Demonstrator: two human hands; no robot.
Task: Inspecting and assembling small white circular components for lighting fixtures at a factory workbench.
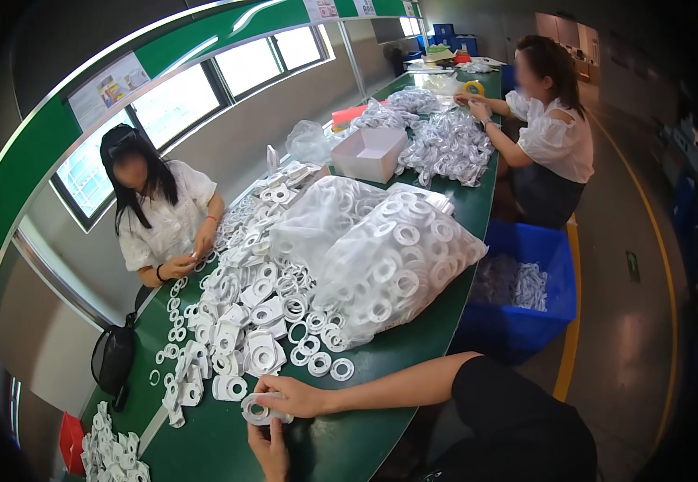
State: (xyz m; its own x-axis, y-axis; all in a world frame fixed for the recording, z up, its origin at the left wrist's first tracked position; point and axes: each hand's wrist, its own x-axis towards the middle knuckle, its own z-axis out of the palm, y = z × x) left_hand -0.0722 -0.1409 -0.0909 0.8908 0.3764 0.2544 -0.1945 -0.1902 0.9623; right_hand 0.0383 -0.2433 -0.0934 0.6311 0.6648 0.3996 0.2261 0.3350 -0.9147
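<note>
Low over the green table, my right hand (291,395) grips a white plastic plate with a round hole (277,417) from above, fingers curled at its far edge. From below, the fingers of my left hand (270,455) press against the near edge of the same part. Just beyond my hands lies a heap of similar white plates with ring openings (262,353). A few loose white rings (318,364) lie right of that heap. Next to them sits a large clear plastic bag full of white rings (401,261).
Across the table a co-worker (164,209) handles small parts; another person (554,136) sits far right. A white box (369,154) and a pile of bagged parts (449,145) stand farther back. A blue bin (554,293) is beside the table. More white parts (112,450) lie near left.
</note>
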